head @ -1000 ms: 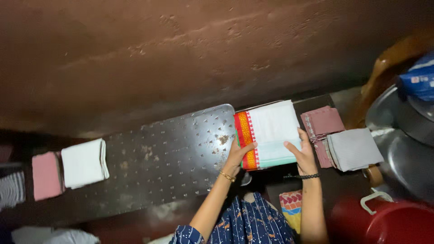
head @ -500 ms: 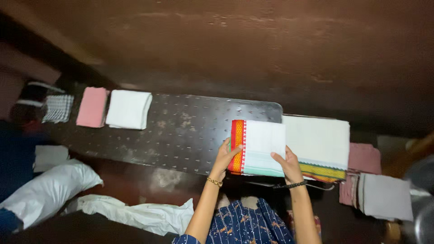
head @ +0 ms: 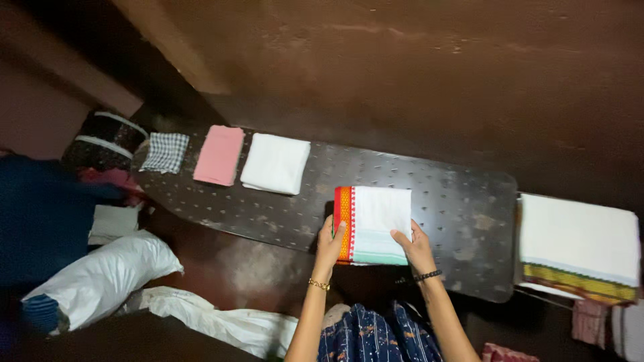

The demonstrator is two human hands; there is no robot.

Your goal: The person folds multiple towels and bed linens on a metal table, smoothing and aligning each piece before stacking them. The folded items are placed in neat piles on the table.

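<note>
A: Folded white cloth (head: 379, 221), with an orange-red border on its left edge and a pale green stripe along the near edge, is seen lying flat on the dark perforated board (head: 463, 208), toward the near edge, right of centre.

B: Hand states are noted. The left hand (head: 331, 243) is closed lightly over the orange border, thumb on top, fingers tucked under the near left corner. The right hand (head: 416, 245) is laid on the near right corner, fingers spread and pressed down; whether anything is pinched beneath cannot be told.

A: Surroundings are recorded. A white folded cloth (head: 276, 163), a pink one (head: 219, 155) and a small checked one (head: 165, 151) are lined up at the far left of the board, well apart from the hands. A larger white stack with a green and gold border (head: 578, 247) is placed beside the board's right end.

B: Risk is judged. The cloth is held close to the board's near edge; if the corners are released unevenly, the layers could be slid apart or the fold dragged off the edge. The green-striped layer underneath could be pulled askew by the right hand's pressure.
</note>
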